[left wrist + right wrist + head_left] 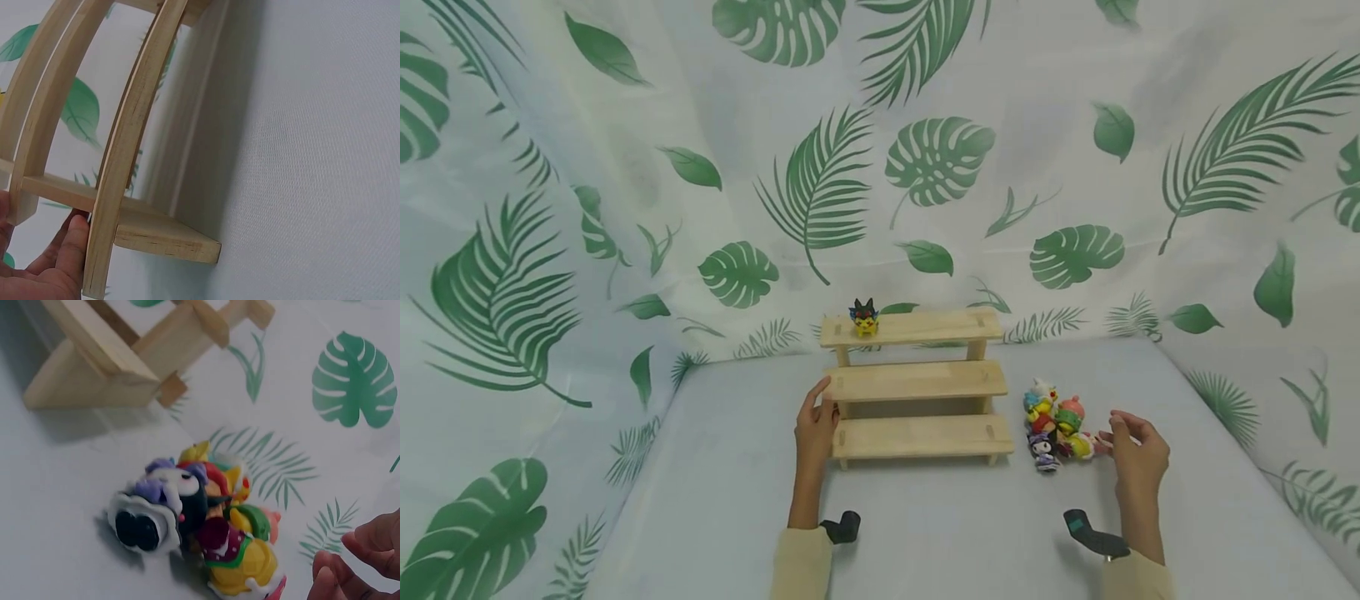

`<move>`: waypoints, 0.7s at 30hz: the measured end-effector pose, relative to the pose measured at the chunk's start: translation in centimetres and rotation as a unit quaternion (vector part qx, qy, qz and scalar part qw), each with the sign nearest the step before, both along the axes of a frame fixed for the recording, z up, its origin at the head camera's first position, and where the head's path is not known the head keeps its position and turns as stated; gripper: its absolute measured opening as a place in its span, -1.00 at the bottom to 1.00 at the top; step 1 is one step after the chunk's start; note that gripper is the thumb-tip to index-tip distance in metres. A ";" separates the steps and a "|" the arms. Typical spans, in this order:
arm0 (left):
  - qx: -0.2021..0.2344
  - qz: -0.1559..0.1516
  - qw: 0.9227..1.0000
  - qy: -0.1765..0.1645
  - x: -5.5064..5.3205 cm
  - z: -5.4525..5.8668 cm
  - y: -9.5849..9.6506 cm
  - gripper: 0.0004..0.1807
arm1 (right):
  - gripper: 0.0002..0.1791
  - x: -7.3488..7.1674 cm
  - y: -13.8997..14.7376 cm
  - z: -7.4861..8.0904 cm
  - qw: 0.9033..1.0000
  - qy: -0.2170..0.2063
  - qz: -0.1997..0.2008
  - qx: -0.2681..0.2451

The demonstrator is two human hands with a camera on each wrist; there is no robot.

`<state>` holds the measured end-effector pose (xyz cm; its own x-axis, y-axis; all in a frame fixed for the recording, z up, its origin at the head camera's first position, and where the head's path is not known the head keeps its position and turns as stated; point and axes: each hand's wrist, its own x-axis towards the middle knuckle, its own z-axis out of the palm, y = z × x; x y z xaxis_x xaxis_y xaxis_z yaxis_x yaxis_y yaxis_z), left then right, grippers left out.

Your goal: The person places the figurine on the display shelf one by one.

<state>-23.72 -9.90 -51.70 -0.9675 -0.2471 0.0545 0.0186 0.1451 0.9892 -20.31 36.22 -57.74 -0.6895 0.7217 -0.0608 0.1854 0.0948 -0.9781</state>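
Figurines (1067, 419) lie in a cluster on the tabletop (955, 533), between the right end of the shelf (917, 382) and the tabletop's right edge. The right hand (1138, 457) is the nearer one; the cluster lies directly left of its fingertips. The closest figurine, the yellow one (247, 569), lies tipped over, its long axis roughly crosswise and its pink end toward those fingertips; contact cannot be confirmed. The right thumb and fingers are bent and slightly apart, gripping nothing. The left hand (815, 425) pinches the middle board's left end.
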 end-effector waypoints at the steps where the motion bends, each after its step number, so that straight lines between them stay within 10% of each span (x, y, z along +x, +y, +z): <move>1: -0.002 0.002 1.000 -0.001 0.0 0.0 0.1 -0.59 | -0.63 0.0 0.0 0.3 1.000 -0.014 -0.005 0.008; 9: 0.004 0.010 1.000 -0.011 -0.2 0.1 0.1 -0.62 | -0.48 1.7 -2.3 4.1 0.981 -0.167 0.047 0.083; 21: 0.015 0.007 1.000 -0.020 0.0 0.0 0.1 -0.64 | -0.44 3.0 -4.0 4.2 0.952 -0.191 0.119 0.205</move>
